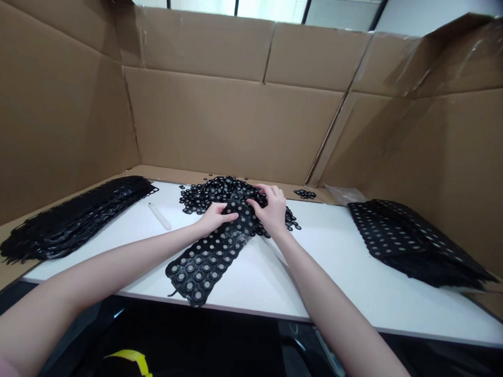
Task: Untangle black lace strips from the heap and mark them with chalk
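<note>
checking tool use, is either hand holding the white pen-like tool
No, the tool lies on the tabletop, apart from both hands.

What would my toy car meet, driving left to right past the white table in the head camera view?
A long heap of black, rubbery-looking strips, a slim white pen-shaped tool, the left hand, the right hand, a small cluster of black rings, a pile of flat black sheets with pale round spots.

Bare arms [120, 266] stretched forward, converging; left hand [211, 220] held thumb extended; right hand [274, 211] arched, fingers bent, thumb pointing inward.
</note>
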The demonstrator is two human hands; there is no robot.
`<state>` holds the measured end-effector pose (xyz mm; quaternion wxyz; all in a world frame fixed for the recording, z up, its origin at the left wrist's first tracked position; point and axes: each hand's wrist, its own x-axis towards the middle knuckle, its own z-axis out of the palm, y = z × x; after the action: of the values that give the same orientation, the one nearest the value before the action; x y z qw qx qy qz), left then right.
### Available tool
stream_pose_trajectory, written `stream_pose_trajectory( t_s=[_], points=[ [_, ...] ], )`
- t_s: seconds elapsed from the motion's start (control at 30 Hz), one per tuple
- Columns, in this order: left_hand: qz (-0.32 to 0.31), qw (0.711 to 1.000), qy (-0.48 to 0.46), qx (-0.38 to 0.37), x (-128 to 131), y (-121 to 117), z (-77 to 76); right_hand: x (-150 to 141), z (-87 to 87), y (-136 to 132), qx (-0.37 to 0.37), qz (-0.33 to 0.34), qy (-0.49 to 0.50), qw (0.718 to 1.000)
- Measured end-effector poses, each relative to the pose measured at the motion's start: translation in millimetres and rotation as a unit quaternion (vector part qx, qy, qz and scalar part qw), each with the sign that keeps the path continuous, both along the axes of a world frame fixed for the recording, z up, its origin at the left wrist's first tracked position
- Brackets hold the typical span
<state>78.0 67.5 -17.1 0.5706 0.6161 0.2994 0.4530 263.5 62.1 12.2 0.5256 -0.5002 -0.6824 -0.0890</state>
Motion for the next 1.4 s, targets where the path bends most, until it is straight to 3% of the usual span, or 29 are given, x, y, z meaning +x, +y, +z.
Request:
stream_pose_trajectory(
  t_s=[0.1, 0.2, 0.33, 0.5, 0.8, 1.07, 1.23, 1.4],
  points=[
    [0.002, 1.000, 0.010, 0.018, 0, 1, -0.9, -7, 4.2, -8, 0.025, 0.014, -0.081, 0.996],
    [0.023, 0.997, 0.042, 0.055, 0, 1, 0.6, -16, 5.3, -12, -0.010, 0.079, -0.150, 0.985],
    [0.055, 0.984, 0.105, 0.130, 0, 2, 3.7, -24, 0.5, -9, -0.060, 0.101, -0.168, 0.979],
    [0.077, 0.964, 0.168, 0.192, 0, 3, 2.6, -28, -5.7, -6, -0.130, 0.124, -0.099, 0.979],
    [0.068, 0.965, 0.172, 0.189, -1, 1, 2.9, -39, -4.3, -6, -0.194, 0.096, -0.040, 0.975],
    [0.020, 0.981, 0.120, 0.151, 0, -4, 8.9, -35, -6.5, 1, -0.192, 0.073, 0.008, 0.979],
    [-0.002, 0.989, 0.095, 0.117, -1, -3, 5.7, -24, -0.7, 7, -0.147, 0.058, 0.059, 0.986],
    [0.018, 0.996, 0.048, 0.070, -5, -2, -0.8, 11, 1.0, 20, -0.085, -0.006, 0.226, 0.970]
  ],
)
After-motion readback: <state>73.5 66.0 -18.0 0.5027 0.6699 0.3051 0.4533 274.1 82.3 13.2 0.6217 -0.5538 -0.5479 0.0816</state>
